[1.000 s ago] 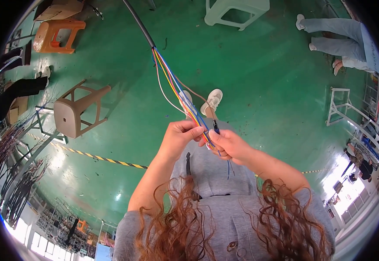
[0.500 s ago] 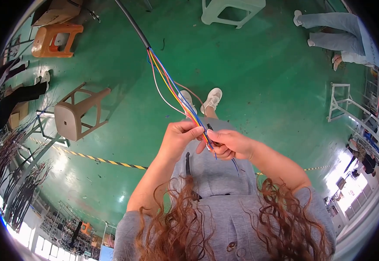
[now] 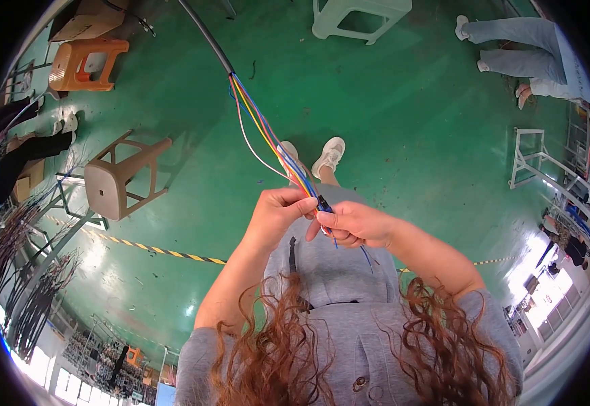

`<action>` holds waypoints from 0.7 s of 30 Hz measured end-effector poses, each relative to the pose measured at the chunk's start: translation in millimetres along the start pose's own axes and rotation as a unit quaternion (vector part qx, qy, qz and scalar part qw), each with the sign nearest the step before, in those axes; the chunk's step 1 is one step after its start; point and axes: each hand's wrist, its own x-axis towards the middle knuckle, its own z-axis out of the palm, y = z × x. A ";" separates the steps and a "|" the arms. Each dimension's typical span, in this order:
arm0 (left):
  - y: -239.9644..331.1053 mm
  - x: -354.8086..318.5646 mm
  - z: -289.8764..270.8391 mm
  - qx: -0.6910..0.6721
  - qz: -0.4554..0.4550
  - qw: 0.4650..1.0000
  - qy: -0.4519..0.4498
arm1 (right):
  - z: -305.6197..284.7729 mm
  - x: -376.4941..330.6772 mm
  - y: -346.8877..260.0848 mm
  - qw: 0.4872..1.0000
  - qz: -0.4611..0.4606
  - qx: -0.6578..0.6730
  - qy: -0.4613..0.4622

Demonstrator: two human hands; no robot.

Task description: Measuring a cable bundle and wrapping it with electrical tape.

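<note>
A black-sheathed cable (image 3: pixel 208 39) comes down from the top, and its loose coloured wires (image 3: pixel 266 128) (yellow, blue, red and pink among them) run to my hands. My left hand (image 3: pixel 278 216) is closed, thumb and forefinger pinching the wire bundle. Close beside it, my right hand (image 3: pixel 359 224) is closed at the wires' lower ends, its thumb pressing a small black piece (image 3: pixel 323 204) against them. Too little of that piece shows to tell its kind. Wire tips poke out under the right fingers. One pink wire bows out left of the bundle.
A beige stool (image 3: pixel 104 189) lies tipped over at left. An orange stool (image 3: pixel 82 64) and a pale green stool (image 3: pixel 359 19) are farther off. Black cables (image 3: pixel 34 318) hang at lower left. A person's legs (image 3: pixel 522 47) show at upper right, beside a white metal frame (image 3: pixel 528 159).
The small black piece has come up against the wires by my left fingertips, with my right thumb shifting slightly left. A brownish wire that looped out right has drawn in to the bundle.
</note>
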 end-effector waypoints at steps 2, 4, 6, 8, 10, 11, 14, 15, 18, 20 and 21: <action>0.9 -0.5 0.7 0.027 -0.003 1.000 0.009 | -1.6 1.3 1.2 1.000 0.015 -0.001 0.003; 0.9 -0.6 1.5 0.032 0.001 0.999 0.003 | -2.9 3.0 3.4 1.000 0.020 -0.002 0.003; -0.2 -0.4 1.7 0.024 0.002 1.000 0.001 | -3.8 4.8 6.1 0.999 0.031 -0.006 0.014; -2.8 0.2 1.9 -0.004 0.008 1.000 -0.005 | -5.1 5.2 7.9 1.000 0.022 -0.001 0.001; -7.2 0.9 3.9 -0.048 0.015 0.998 -0.027 | -6.0 4.8 8.8 1.000 0.020 0.005 -0.012; -9.7 1.2 5.4 -0.075 0.025 0.996 -0.038 | -6.5 4.2 8.7 1.000 0.019 0.008 -0.020; -20.1 3.0 18.3 -0.114 0.100 0.987 -0.058 | -7.2 3.1 7.8 0.999 0.028 0.024 -0.038; -23.1 3.5 22.3 -0.162 0.098 0.978 -0.085 | -7.4 3.1 7.7 0.998 0.032 0.034 -0.044; -30.3 2.2 33.4 -0.273 0.080 0.951 -0.122 | -8.4 5.4 9.7 0.997 0.029 0.033 -0.062; -33.6 0.2 37.9 -0.257 0.112 0.956 -0.089 | -9.8 8.7 13.2 0.998 0.024 0.022 -0.051; -34.9 -1.2 38.6 -0.249 0.129 0.957 -0.071 | -10.7 10.8 14.9 0.998 0.022 0.019 -0.057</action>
